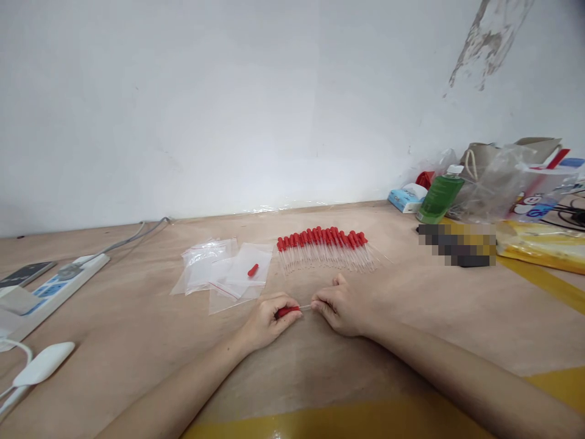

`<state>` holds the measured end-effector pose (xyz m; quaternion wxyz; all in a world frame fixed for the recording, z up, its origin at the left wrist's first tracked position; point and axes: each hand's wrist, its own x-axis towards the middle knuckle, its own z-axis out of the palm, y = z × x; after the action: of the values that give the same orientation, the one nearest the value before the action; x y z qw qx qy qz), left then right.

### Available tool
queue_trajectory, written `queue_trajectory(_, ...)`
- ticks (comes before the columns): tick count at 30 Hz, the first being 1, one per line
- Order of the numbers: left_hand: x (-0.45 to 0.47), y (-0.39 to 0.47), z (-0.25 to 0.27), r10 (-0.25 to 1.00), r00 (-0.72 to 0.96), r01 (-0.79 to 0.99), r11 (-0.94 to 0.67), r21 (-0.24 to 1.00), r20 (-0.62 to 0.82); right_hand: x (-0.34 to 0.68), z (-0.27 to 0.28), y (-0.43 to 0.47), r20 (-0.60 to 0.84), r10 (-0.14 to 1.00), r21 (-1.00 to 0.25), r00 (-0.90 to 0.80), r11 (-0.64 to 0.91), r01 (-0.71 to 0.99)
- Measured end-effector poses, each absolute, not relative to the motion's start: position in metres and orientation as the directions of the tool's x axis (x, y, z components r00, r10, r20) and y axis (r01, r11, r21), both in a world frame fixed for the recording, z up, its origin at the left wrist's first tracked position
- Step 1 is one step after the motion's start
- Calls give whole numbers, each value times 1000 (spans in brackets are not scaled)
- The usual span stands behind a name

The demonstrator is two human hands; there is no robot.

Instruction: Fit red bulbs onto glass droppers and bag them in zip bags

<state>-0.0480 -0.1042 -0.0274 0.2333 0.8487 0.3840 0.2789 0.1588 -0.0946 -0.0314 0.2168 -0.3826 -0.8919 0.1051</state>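
Observation:
Between the thumb and fingers of my left hand (267, 318) is a red rubber dropper bulb (287, 311), partly covered by the fingers. My right hand (340, 310) pinches a thin clear dropper tube (306, 307), which lies in line with the bulb's open end and meets it at my left fingertips. How deep the tube sits in the bulb is hidden. Beyond my hands lies a fanned row of droppers (322, 239), red bulbs pointing to the wall and clear tubes toward me. One loose red bulb (253, 270) rests on clear zip bags (242, 268) to the left.
At the left are a power strip (86, 268), a phone (28, 274) and a white plug-like device (50, 364) with a cable. A green bottle (441, 196), a tissue pack (404, 200), plastic bags and a yellow package (539, 247) crowd the right. A wall closes the back.

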Motion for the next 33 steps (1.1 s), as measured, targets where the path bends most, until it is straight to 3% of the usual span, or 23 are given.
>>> queue_trajectory(6,-50,-102,-28,733,614,530,-658,536,293,151,-31,-96,232,763,-404,-604,640,654)
queue_trajectory(12,-55,-95,-26,627,689,499,-774,389,364,151,-24,-92,87,810,-627,-579,497,600)
queue_trajectory(16,-67,-83,-25,648,553,594,-747,298,524,164,-16,-86,-46,790,-833,-611,307,460)
queue_trajectory(19,-86,-68,-25,724,348,773,-581,253,596,173,-13,-70,-154,847,-910,-509,78,406)
queue_trajectory(22,-106,-53,-31,765,214,860,-442,254,607,170,-10,-43,-129,951,-879,-282,22,476)
queue_trajectory(26,-117,-43,-41,825,199,869,-399,294,530,146,-6,-10,77,997,-708,18,42,705)
queue_trajectory(33,-115,-43,-45,866,171,893,-338,297,471,109,-20,12,171,968,-598,186,-48,800)
